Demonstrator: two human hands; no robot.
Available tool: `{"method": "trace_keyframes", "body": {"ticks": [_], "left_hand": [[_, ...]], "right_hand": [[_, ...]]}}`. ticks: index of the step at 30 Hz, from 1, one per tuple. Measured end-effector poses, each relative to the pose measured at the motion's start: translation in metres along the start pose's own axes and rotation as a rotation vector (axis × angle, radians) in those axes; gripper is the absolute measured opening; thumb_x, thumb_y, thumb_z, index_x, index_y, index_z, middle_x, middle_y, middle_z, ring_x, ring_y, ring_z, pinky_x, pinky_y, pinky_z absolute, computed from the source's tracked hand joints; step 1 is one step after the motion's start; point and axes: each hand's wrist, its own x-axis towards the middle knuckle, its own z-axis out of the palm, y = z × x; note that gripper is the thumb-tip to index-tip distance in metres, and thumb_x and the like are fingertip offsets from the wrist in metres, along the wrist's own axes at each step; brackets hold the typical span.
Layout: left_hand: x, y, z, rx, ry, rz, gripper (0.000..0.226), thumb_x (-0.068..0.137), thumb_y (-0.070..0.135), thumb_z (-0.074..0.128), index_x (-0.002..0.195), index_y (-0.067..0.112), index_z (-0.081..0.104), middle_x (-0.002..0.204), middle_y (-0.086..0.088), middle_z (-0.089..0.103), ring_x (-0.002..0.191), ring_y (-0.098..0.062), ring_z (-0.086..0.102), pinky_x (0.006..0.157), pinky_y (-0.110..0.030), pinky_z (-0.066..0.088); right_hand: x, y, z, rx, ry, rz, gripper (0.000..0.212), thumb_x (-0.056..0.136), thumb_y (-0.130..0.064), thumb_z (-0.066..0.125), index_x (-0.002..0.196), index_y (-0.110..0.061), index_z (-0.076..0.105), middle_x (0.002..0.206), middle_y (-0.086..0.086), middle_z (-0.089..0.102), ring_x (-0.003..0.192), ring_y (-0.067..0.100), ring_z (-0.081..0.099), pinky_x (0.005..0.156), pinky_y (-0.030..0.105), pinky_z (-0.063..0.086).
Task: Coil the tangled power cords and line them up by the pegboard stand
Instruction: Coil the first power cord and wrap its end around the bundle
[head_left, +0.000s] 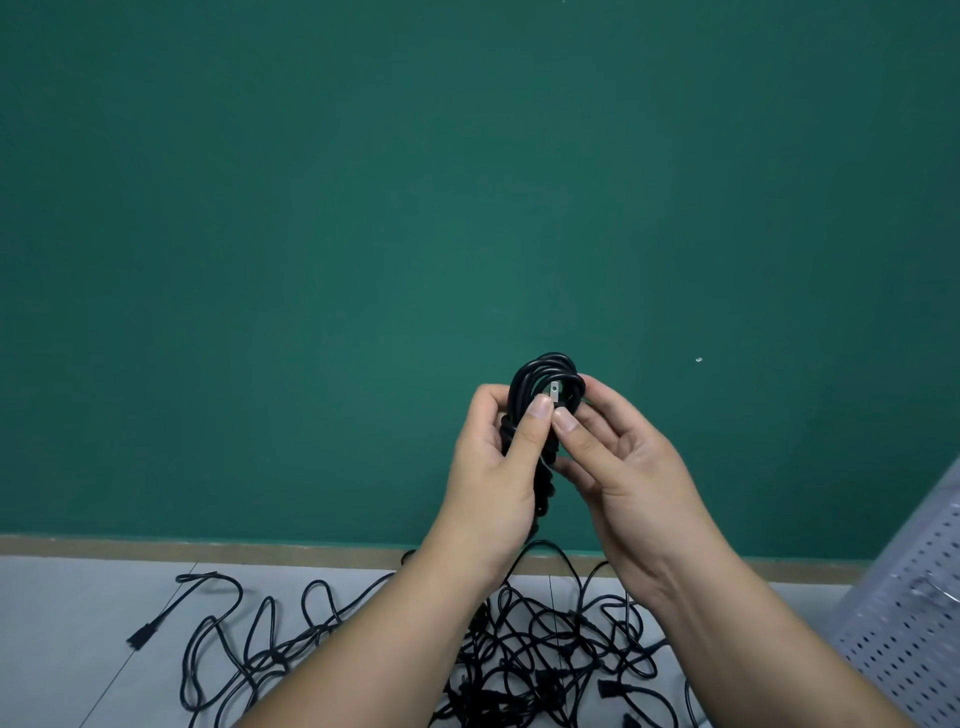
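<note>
Holding the coiled cord (545, 374) up against the green wall (363, 208), well left of the pegboard stand (904, 613) and higher than it, I have my left grip (488, 467) closed round its wound middle, thumb pressed across the turns so they cannot spring loose. My right grip (628, 467) pinches the top loop, thumb in front and fingers behind, right where the plug (556, 388) pokes through. I judge that this is the tucking of the plug end, the last thing needed to lock this coil before it goes down by the stand.

The tangle of cords (545, 654) lies on the floor (78, 623) to the left of the stand, close to its foot. One loose connector (139, 640) trails out on the far side of the tangle from the stand. Most of the job looks undone, going by that heap.

Plenty is hidden. My thumbs cover the plug body, so only one metal blade shows. My left palm hides the lower part of the coil. My forearms cover the middle of the tangle and the picture's bottom edge cuts it off, so I cannot count the cords. The stand is blurred and cut off at the right edge. Something metallic hangs on it, but I cannot tell what. I see no finished coils beside it.
</note>
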Motion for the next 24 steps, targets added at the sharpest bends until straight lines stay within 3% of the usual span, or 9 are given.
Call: {"method": "trace_keyframes", "body": {"ticks": [3,6,9,13,17,19,21,24], "left_hand": [[-0.001,0.001,-0.002,-0.089,-0.026,-0.061,0.027,0.100,0.040,0.068,0.107,0.015,0.060,0.100,-0.001,0.070,0.089,-0.014,0.060,0.074,-0.031,0.048],[-0.002,0.001,-0.004,-0.108,-0.066,-0.074,0.031,0.098,0.042,0.072,0.106,0.015,0.059,0.093,0.002,0.066,0.087,-0.012,0.056,0.072,-0.030,0.045],[-0.003,0.003,-0.003,-0.025,-0.075,-0.030,0.033,0.100,0.043,0.065,0.109,0.013,0.056,0.088,0.011,0.065,0.081,-0.004,0.057,0.070,-0.021,0.047],[-0.008,-0.004,0.003,0.068,-0.142,-0.055,0.025,0.095,0.039,0.062,0.113,0.024,0.052,0.090,0.013,0.063,0.073,-0.009,0.054,0.063,-0.029,0.046],[-0.017,-0.013,0.006,0.300,-0.181,0.039,0.028,0.099,0.029,0.064,0.122,0.034,0.047,0.108,0.011,0.066,0.097,-0.012,0.064,0.084,-0.042,0.053],[-0.019,-0.018,0.007,0.386,-0.171,0.081,0.027,0.103,0.031,0.061,0.125,0.035,0.045,0.113,0.015,0.066,0.107,-0.009,0.064,0.093,-0.041,0.053],[-0.020,-0.019,0.009,0.411,-0.142,0.095,0.023,0.104,0.035,0.059,0.121,0.037,0.044,0.108,0.016,0.065,0.100,-0.008,0.064,0.087,-0.043,0.055],[-0.016,-0.018,0.012,0.262,-0.023,0.046,0.014,0.105,0.031,0.058,0.112,0.033,0.046,0.092,0.009,0.066,0.073,-0.013,0.061,0.066,-0.046,0.054]], "right_hand": [[0.001,0.001,-0.002,0.053,0.010,0.009,0.046,0.091,-0.009,0.074,0.136,-0.015,0.064,0.128,0.003,0.076,0.125,0.017,0.068,0.103,0.036,0.050],[0.003,0.002,-0.005,-0.011,0.065,-0.062,0.040,0.084,-0.013,0.080,0.123,-0.013,0.071,0.120,0.008,0.077,0.118,0.021,0.070,0.103,0.038,0.053],[0.001,0.005,-0.003,-0.115,0.114,-0.148,0.031,0.088,-0.006,0.080,0.117,-0.011,0.070,0.115,0.010,0.076,0.111,0.021,0.071,0.103,0.041,0.055],[0.004,0.005,-0.006,-0.164,0.218,-0.183,0.026,0.096,0.000,0.071,0.118,-0.008,0.061,0.117,0.021,0.072,0.105,0.025,0.070,0.096,0.037,0.057],[0.006,0.003,-0.009,-0.236,0.314,-0.214,0.026,0.093,0.004,0.070,0.106,-0.016,0.059,0.099,0.013,0.069,0.088,0.015,0.067,0.078,0.024,0.055],[0.006,0.002,-0.010,-0.260,0.360,-0.229,0.029,0.090,0.007,0.070,0.101,-0.018,0.058,0.091,0.006,0.067,0.078,0.010,0.063,0.069,0.020,0.053],[0.006,0.000,-0.011,-0.311,0.333,-0.230,0.029,0.090,0.006,0.070,0.102,-0.018,0.061,0.090,0.003,0.070,0.077,0.010,0.066,0.070,0.022,0.055],[0.002,-0.006,-0.013,-0.411,0.145,-0.210,0.033,0.092,0.000,0.075,0.115,-0.023,0.070,0.105,-0.001,0.078,0.097,0.012,0.073,0.086,0.024,0.058]]}}
